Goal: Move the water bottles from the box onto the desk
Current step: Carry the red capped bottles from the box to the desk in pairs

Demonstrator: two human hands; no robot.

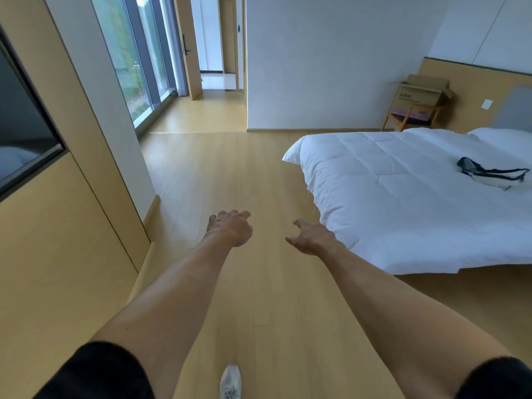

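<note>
An open cardboard box [417, 95] rests on a wooden chair [403, 118] in the far right corner, beside the bed's headboard. Its flaps stand up and its contents are hidden; no water bottle and no desk are in view. Both my arms stretch forward over the wooden floor. My left hand [230, 227] hangs with loosely curled fingers and holds nothing. My right hand [312, 236] is spread and empty, close to the near corner of the bed. Both hands are far from the box.
A bed with a white duvet [403, 191] fills the right side, with a dark strapped bag [489, 175] lying on it. A wood-panelled wall with a dark screen [20, 125] runs along the left. Tall windows [138, 59] and a doorway [218, 44] lie ahead. My shoe [230, 381] shows at the bottom.
</note>
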